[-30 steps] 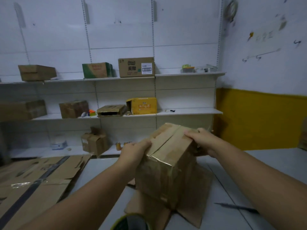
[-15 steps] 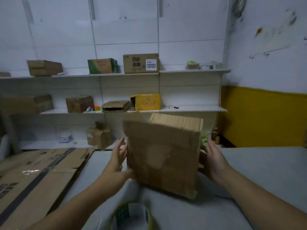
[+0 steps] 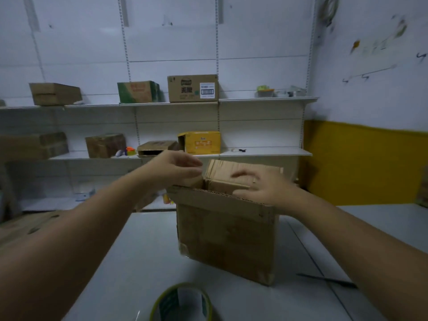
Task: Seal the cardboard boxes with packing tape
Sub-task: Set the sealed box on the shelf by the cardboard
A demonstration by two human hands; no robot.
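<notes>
Two released grips: left hand [image 3: 178, 170] and right hand [image 3: 261, 186] fold shut the now-upturned brown cardboard box [image 3: 227, 235]; taping follows.

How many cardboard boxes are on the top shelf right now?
3: a plain brown cardboard box at the left, a green printed box in the middle, a brown barcode-labelled box beside it. More may hide past the left edge.

A grey counter [image 3: 143, 262] carries a black pen [image 3: 326, 280] at its near right. On the far wall, the upper shelf [image 3: 266, 100] holds a green carton [image 3: 137, 91] beside a brown labelled carton [image 3: 192, 88]; the lower shelf [image 3: 266, 153] holds a yellow carton [image 3: 200, 142]. A yellow band [image 3: 366, 163] crosses the right wall.
</notes>
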